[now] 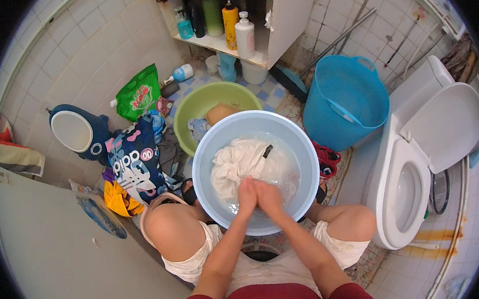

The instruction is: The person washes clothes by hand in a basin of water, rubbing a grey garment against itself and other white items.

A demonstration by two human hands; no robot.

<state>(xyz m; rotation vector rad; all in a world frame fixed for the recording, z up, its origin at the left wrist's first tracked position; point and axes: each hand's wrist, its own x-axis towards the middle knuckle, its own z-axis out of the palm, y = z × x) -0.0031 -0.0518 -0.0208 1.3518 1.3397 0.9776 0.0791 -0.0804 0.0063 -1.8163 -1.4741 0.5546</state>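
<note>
A light blue plastic basin (201, 176) of slightly cloudy water sits between my knees. In it lies a soaked white garment (236, 160), bunched up, with a small black tag (267, 151) showing on its right side. My left hand (247, 194) and my right hand (269, 195) are pressed together over the basin, at the near edge of the garment. Both are closed around its wet cloth, though the fingers and the gripped part are mostly hidden under the hands.
Behind the basin stands a green basin (215, 92) with cloths inside. To the right are a tall blue bucket (328, 115) and a toilet (395, 205) with its lid up. Piled clothes (135, 160) and a green detergent pouch (139, 94) lie left. A cabinet (216, 46) holds several bottles.
</note>
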